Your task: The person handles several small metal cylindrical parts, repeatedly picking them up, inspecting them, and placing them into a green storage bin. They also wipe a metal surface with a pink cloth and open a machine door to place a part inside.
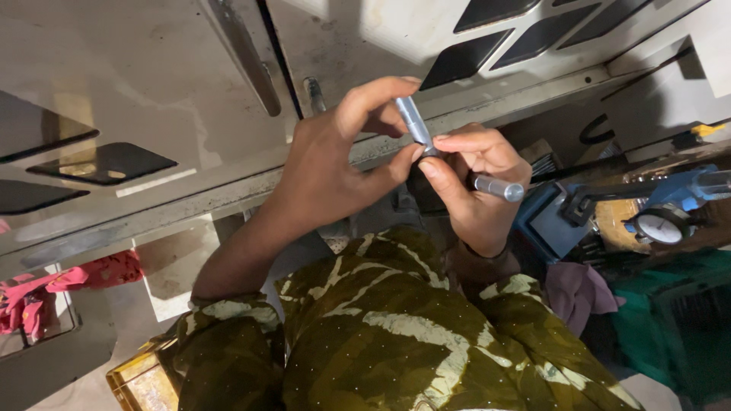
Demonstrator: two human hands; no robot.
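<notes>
Left hand (335, 152) pinches upper end of slim metal cylinder (415, 122), held at chest height before grey machine panel (152, 99). Right hand (480, 190) grips second, similar rod (499, 187). Step: probably fitting pieces together; joint hidden. Next move needs steady alignment.

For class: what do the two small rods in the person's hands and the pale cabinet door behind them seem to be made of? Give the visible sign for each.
Upper rod, in left hand: likely metal, silvery-grey satin sheen.
Lower rod, in right hand: likely the same, with a bright highlight on its end.
Cabinet door: probably painted sheet metal; flat pale surface, scuffed and stained.
</notes>
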